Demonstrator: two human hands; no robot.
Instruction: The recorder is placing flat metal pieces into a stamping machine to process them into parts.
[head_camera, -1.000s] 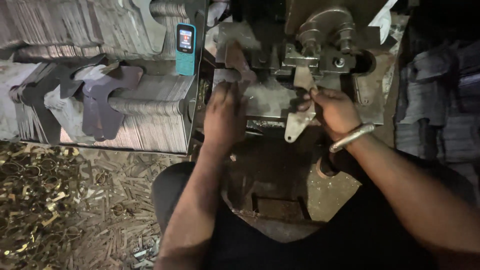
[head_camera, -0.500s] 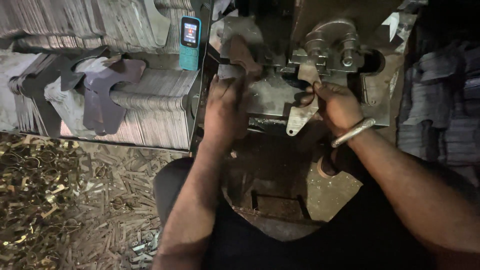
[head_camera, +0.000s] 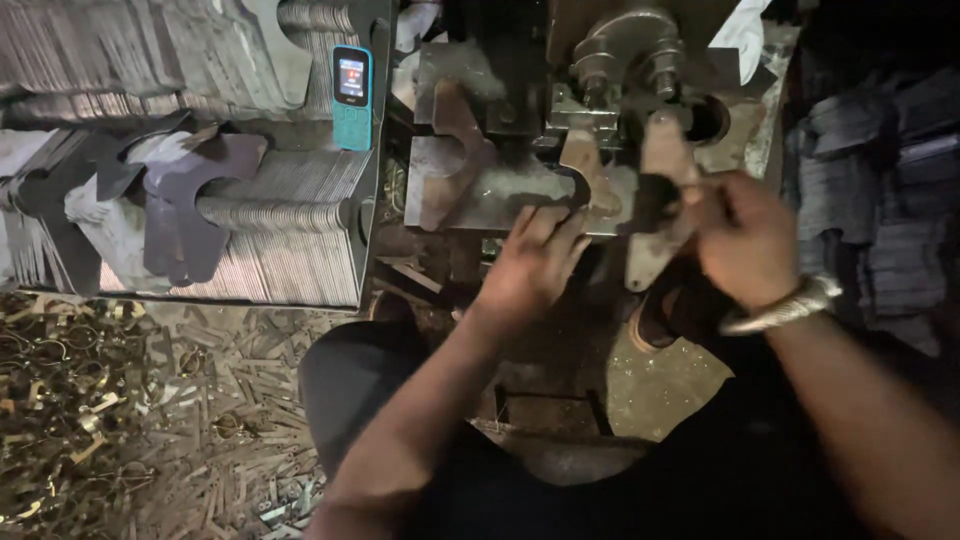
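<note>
Honestly looks mid-cycle: the right hand (head_camera: 745, 240) has its grip clenched on a flat metal blank (head_camera: 655, 215) at the press (head_camera: 600, 60), the left hand (head_camera: 535, 260) rests loose on the die plate (head_camera: 500, 190), and plenty of stacked blanks (head_camera: 290, 240) sit unprocessed.

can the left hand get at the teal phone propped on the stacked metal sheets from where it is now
Probably yes. The left hand rests at the press bed's front edge, holding nothing visible, and the teal phone stands upright up and to its left atop the stacked metal sheets. Nothing visibly blocks that path, though it needs a reach.
</note>
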